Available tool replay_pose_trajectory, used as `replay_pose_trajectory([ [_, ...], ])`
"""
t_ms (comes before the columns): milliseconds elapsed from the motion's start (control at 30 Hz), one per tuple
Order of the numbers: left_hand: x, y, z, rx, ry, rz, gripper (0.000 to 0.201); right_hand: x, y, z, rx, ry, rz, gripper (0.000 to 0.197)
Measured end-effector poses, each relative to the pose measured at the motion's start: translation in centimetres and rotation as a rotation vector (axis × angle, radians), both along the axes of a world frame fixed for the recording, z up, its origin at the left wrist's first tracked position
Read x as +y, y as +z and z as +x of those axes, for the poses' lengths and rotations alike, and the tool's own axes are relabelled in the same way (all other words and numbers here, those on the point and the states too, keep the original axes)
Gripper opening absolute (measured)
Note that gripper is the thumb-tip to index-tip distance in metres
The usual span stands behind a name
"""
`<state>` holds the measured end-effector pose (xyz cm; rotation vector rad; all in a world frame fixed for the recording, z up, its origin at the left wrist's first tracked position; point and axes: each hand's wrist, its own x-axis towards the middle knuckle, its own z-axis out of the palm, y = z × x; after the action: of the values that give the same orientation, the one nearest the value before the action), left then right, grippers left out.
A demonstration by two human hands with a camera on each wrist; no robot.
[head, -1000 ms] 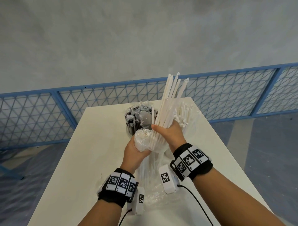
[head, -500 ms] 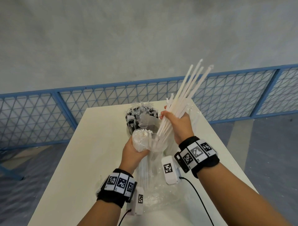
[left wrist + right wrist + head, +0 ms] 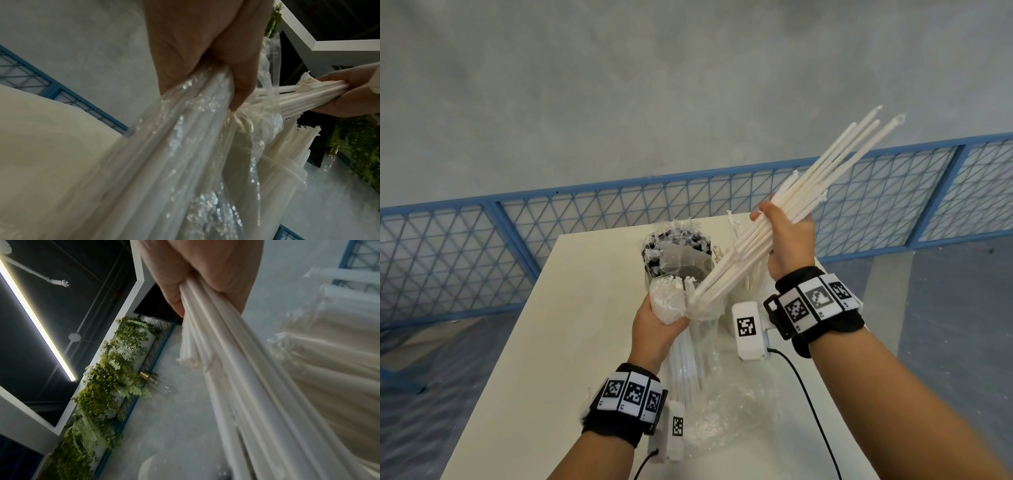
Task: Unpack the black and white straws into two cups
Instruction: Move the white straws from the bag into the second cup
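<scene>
My right hand (image 3: 782, 233) grips a bundle of white straws (image 3: 808, 192) that slants up to the right; its lower ends still sit in the mouth of a clear plastic bag (image 3: 688, 346). My left hand (image 3: 659, 320) grips the bag's neck, and more white straws stay inside the bag (image 3: 185, 154). The right wrist view shows the fingers (image 3: 174, 293) curled round the white straws (image 3: 226, 353). Behind the hands a cup holds black straws (image 3: 676, 253) in wrappers. A second cup with white straws (image 3: 743, 274) stands mostly hidden behind the bundle.
The white table (image 3: 544, 342) runs away from me, with a blue mesh fence (image 3: 482, 253) and a grey wall beyond it. Loose clear plastic (image 3: 729, 418) lies on the table near my wrists. A black cable (image 3: 804, 387) hangs from the right wrist camera.
My right hand has drawn the white straw bundle up and to the right, most of the way out of the bag. The left hand has stayed put on the bag.
</scene>
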<state>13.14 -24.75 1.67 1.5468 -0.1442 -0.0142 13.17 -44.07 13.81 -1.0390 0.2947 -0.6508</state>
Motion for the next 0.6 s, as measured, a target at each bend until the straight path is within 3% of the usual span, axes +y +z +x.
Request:
replay_pose_trajectory([
  [367, -0.1, -0.3, 0.1, -0.002, 0.041, 0.027, 0.052, -3.0, 1.1, -0.5, -0.046, -0.131, 0.112, 0.027],
  [500, 0.1, -0.6, 0.3, 0.014, 0.073, 0.005, 0.064, -4.6, 1.8, -0.7, -0.052, -0.238, 0.038, 0.026],
  [600, 0.1, -0.6, 0.4, 0.015, 0.077, 0.01, 0.069, -4.1, 2.0, -0.7, -0.064, -0.263, -0.124, 0.027],
])
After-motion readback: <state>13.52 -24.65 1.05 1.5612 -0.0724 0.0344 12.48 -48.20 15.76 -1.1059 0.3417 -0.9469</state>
